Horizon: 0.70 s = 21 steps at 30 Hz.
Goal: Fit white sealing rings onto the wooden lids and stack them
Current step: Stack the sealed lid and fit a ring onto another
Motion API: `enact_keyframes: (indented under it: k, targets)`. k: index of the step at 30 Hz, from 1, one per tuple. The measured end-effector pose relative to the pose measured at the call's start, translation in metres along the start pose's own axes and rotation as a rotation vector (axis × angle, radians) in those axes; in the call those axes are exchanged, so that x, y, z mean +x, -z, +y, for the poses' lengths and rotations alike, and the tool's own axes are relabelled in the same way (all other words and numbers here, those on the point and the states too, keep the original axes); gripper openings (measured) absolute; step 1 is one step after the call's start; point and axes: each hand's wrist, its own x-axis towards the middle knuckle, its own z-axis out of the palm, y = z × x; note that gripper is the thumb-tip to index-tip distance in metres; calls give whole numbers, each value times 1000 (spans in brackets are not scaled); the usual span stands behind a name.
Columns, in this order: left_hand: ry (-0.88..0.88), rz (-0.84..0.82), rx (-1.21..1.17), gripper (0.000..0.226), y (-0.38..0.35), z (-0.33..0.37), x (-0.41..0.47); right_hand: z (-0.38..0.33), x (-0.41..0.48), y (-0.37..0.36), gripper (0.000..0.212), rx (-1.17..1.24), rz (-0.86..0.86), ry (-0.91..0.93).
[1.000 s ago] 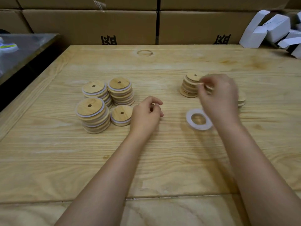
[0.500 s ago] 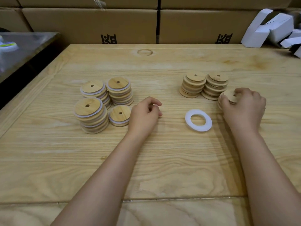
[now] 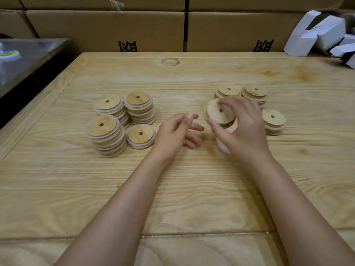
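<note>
Within right hand [image 3: 245, 131], tilted round wooden lid [image 3: 218, 113]

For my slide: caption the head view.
Right hand holds a wooden lid; left hand open near ringed stacks.

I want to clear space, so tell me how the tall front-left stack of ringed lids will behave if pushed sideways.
The front-left stack would likely shear or topple rather than slide whole: its lids sit unevenly, several high. The white rings between layers may add grip. Push low and slowly.
</note>
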Motion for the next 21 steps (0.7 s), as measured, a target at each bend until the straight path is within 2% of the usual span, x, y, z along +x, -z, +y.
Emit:
enact_keyframes:
  k: [3,8,10,12,14,19,21]
  targets:
    - [19,-42,-98,24,-2,2,-1,-8,-3,-8,43,23,-105,110]
    - [52,-52,-164,14,-2,2,0,-8,-4,-11,47,51,-233,145]
    - [66,-22,-192,14,-2,2,1,-5,-1,-5,42,91,-255,110]
    - [73,29,-195,15,-1,1,3,0,2,2,30,119,-207,11]
    - [78,64,-187,16,-1,0,5,11,4,9,28,63,-204,-100]
    - [101,88,-186,13,-2,-1,7,38,2,19,39,-151,-629,-161]
    - [102,109,-191,15,-2,-2,8,38,1,17,39,-205,-669,-159]
